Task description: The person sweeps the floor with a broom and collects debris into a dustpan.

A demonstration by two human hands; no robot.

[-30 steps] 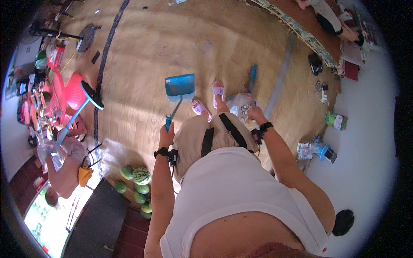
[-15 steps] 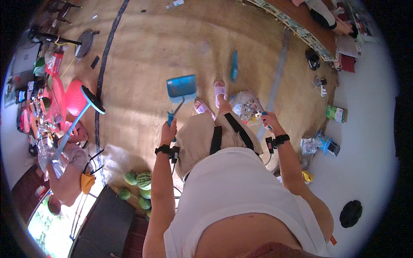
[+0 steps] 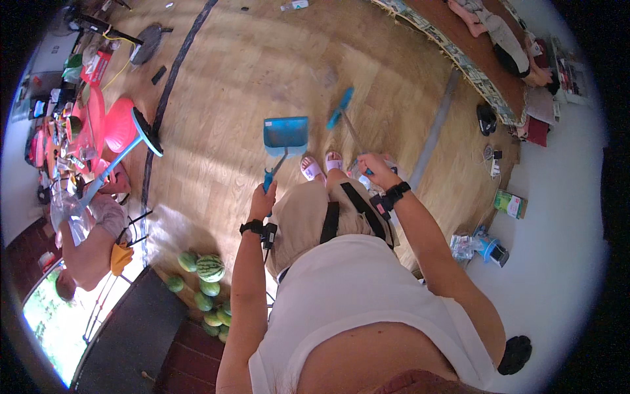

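L hand (image 3: 264, 197) grips the blue plastic long-handled dustpan (image 3: 285, 136) by its handle; pan end points fwd, away from the feet, long axis running up-right, over the wooden plank floor (image 3: 230, 79). R hand (image 3: 373, 167) closed on thin-handled blue broom (image 3: 341, 108), head fwd-left, just right of pan.

A wooden parquet floor (image 3: 249, 72) is carrying everything in view. A cluster of striped green watermelons (image 3: 205, 284) is lying on it at lower left, beside a dark mat (image 3: 131, 328). A pair of black shoes (image 3: 486, 119) is resting near a patterned rug edge (image 3: 459, 59). A plastic bottle (image 3: 294, 5) is lying at the far edge.
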